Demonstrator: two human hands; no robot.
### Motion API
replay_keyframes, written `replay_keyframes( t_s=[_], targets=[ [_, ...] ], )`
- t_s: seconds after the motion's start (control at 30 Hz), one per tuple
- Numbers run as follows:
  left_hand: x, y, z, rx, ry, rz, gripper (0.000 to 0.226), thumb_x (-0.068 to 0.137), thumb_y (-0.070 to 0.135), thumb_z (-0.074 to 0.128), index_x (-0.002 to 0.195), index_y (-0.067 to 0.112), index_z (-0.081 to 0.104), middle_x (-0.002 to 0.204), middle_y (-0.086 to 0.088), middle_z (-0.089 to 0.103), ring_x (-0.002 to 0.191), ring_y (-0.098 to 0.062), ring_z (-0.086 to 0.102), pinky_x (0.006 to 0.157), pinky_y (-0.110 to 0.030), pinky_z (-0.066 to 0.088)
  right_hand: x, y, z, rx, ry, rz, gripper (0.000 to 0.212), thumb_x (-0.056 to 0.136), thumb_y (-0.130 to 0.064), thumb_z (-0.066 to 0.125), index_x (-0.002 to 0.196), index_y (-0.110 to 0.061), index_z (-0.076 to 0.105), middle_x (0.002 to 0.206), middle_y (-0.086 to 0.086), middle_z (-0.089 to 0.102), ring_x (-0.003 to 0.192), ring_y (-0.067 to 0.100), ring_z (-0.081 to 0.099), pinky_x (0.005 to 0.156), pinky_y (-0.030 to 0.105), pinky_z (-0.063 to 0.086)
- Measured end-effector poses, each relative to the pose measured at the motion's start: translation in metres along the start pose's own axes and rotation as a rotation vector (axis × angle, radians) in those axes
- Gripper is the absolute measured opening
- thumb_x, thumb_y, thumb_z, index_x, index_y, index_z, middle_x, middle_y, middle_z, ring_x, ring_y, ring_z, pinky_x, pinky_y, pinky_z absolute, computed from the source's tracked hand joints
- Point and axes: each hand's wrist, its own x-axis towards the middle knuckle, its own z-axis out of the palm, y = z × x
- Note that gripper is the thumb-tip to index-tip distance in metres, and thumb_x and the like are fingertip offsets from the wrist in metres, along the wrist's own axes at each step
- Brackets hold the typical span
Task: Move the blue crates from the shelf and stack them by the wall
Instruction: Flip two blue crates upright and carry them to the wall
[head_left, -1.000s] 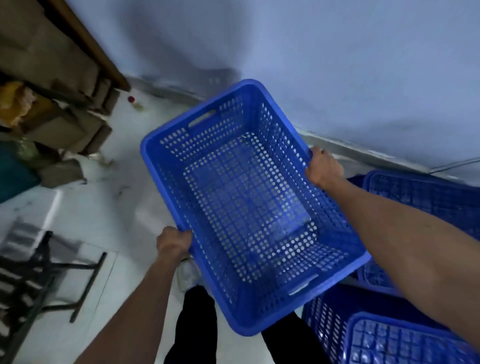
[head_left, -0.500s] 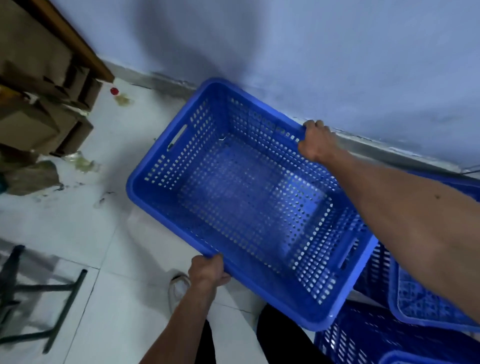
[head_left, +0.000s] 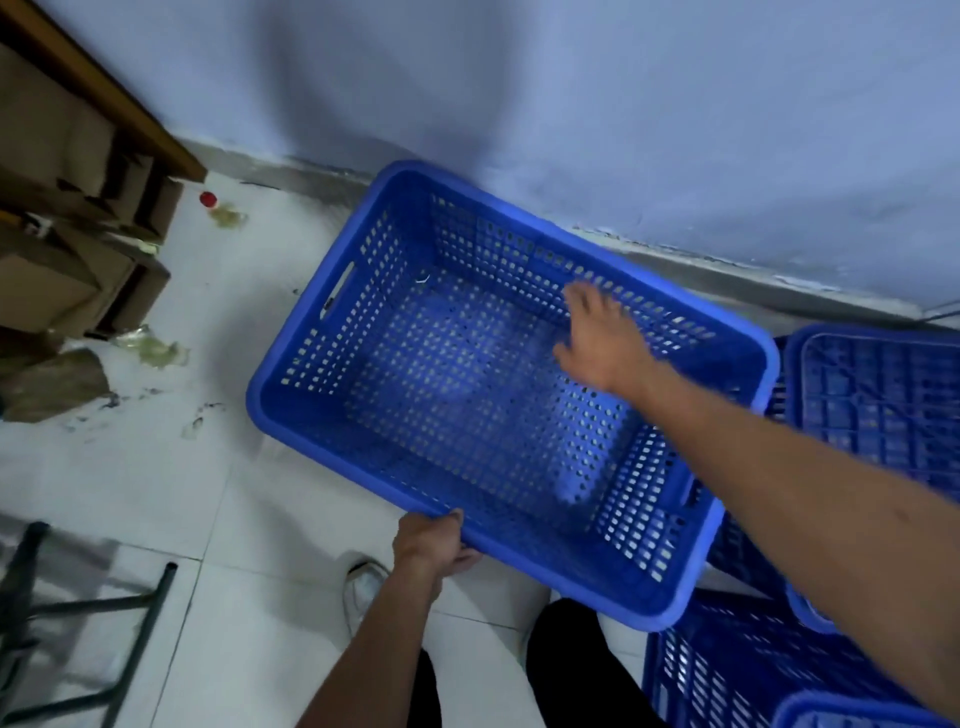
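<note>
Tiled floor (head_left: 156, 493) by wall (head_left: 623, 104): left hand (head_left: 431, 540) grips near rim of blue crate (head_left: 441, 374), right hand (head_left: 597, 338) blurred, spread, holding nothing; neighbouring crates (head_left: 872, 395) cropped.

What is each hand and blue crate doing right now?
Big blue perforated plastic crate: empty, open side up, beside the wall.
Left hand: grips the crate's near rim.
Right hand: open, fingers spread above the crate's far side.
Other blue plastic crates: piled at the right.

Open tile floor (head_left: 171, 509) left of blue crate (head_left: 467, 389): wide passage. Wall (head_left: 649, 130) close behind its far rim, gap narrow. Other crates (head_left: 878, 395) crowd right side, crate pile (head_left: 743, 680) at near right corner. Cardboard boxes (head_left: 57, 280) block far left; dark metal frame (head_left: 140, 618) low at near left.
</note>
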Motion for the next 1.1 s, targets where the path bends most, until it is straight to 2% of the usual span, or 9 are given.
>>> replay_keyframes(
  t_s=[0.17, 0.27, 0.33, 0.43, 0.5, 0.57, 0.73, 1.0, 1.1],
  targets=[
    [-0.017, 0.018, -0.014, 0.768, 0.091, 0.216, 0.059, 0.083, 0.063, 0.061, 0.082, 0.005, 0.068, 0.062, -0.011, 0.073, 0.056, -0.024, 0.072, 0.065, -0.034, 0.062, -0.105, -0.032, 0.060, 0.095, -0.279, -0.148, 0.071, 0.092, -0.040, 0.054, 0.151, -0.012, 0.028, 0.153, 0.007, 0.031, 0.138, 0.029, 0.033, 0.113, 0.041, 0.029],
    [-0.027, 0.032, -0.016, 1.380, 0.254, 0.517, 0.061, 0.086, 0.070, 0.051, 0.100, 0.012, 0.067, 0.102, -0.008, 0.073, 0.097, -0.025, 0.069, 0.082, -0.031, 0.052, -0.142, -0.046, 0.089, 0.166, -0.373, -0.096, 0.062, 0.093, -0.046, 0.051, 0.146, -0.016, 0.038, 0.148, 0.005, 0.040, 0.134, 0.026, 0.038, 0.108, 0.038, 0.032],
    [-0.031, 0.041, -0.016, 1.579, 0.337, 0.739, 0.054, 0.089, 0.063, 0.053, 0.111, 0.014, 0.063, 0.115, -0.009, 0.066, 0.111, -0.027, 0.062, 0.089, -0.034, 0.048, -0.160, -0.056, 0.103, 0.207, -0.432, -0.060, 0.061, 0.091, -0.052, 0.052, 0.141, -0.019, 0.045, 0.143, 0.004, 0.047, 0.132, 0.025, 0.042, 0.107, 0.036, 0.034],
    [-0.017, 0.044, -0.024, 1.696, 0.248, 0.997, 0.058, 0.087, 0.064, 0.054, 0.120, 0.016, 0.059, 0.123, -0.008, 0.059, 0.119, -0.027, 0.053, 0.098, -0.038, 0.041, -0.181, -0.068, 0.123, 0.217, -0.513, -0.027, 0.068, 0.087, -0.058, 0.054, 0.143, -0.021, 0.041, 0.145, 0.005, 0.046, 0.134, 0.026, 0.043, 0.108, 0.038, 0.036],
    [-0.004, 0.045, -0.035, 1.750, 0.129, 1.013, 0.065, 0.082, 0.070, 0.054, 0.121, 0.019, 0.058, 0.124, -0.005, 0.056, 0.120, -0.026, 0.049, 0.101, -0.038, 0.036, -0.189, -0.073, 0.132, 0.156, -0.518, -0.001, 0.065, 0.090, -0.051, 0.052, 0.144, -0.018, 0.036, 0.144, 0.008, 0.046, 0.132, 0.029, 0.045, 0.105, 0.041, 0.039],
    [0.004, 0.046, -0.045, 1.846, 0.050, 0.967, 0.060, 0.083, 0.062, 0.059, 0.126, 0.020, 0.055, 0.126, -0.003, 0.057, 0.120, -0.024, 0.051, 0.102, -0.037, 0.036, -0.193, -0.074, 0.139, 0.070, -0.490, 0.012, 0.055, 0.095, -0.035, 0.046, 0.144, -0.013, 0.033, 0.140, 0.011, 0.047, 0.126, 0.031, 0.049, 0.099, 0.043, 0.043],
    [0.008, 0.050, -0.050, 2.032, 0.137, 0.925, 0.036, 0.090, 0.012, 0.055, 0.126, 0.017, 0.056, 0.122, -0.006, 0.064, 0.113, -0.026, 0.060, 0.091, -0.036, 0.047, -0.196, -0.074, 0.149, -0.122, -0.405, -0.079, 0.052, 0.097, -0.011, 0.038, 0.147, -0.008, 0.026, 0.131, 0.015, 0.051, 0.109, 0.035, 0.061, 0.077, 0.040, 0.047],
    [-0.002, 0.061, -0.041, 2.155, 0.194, 1.002, 0.029, 0.094, 0.006, 0.045, 0.117, 0.012, 0.060, 0.121, -0.011, 0.062, 0.114, -0.030, 0.057, 0.092, -0.037, 0.043, -0.200, -0.065, 0.135, -0.158, -0.323, -0.116, 0.051, 0.094, -0.007, 0.041, 0.144, -0.009, 0.030, 0.127, 0.012, 0.057, 0.099, 0.035, 0.066, 0.066, 0.035, 0.037],
    [-0.009, 0.065, -0.040, 2.046, 0.187, 1.108, 0.015, 0.084, 0.012, 0.065, 0.099, 0.012, 0.068, 0.101, -0.013, 0.067, 0.094, -0.030, 0.064, 0.080, -0.034, 0.049, -0.197, -0.064, 0.134, -0.160, -0.332, -0.107, 0.050, 0.093, -0.009, 0.043, 0.142, -0.010, 0.030, 0.127, 0.011, 0.056, 0.096, 0.035, 0.067, 0.064, 0.035, 0.036]
  ],
)
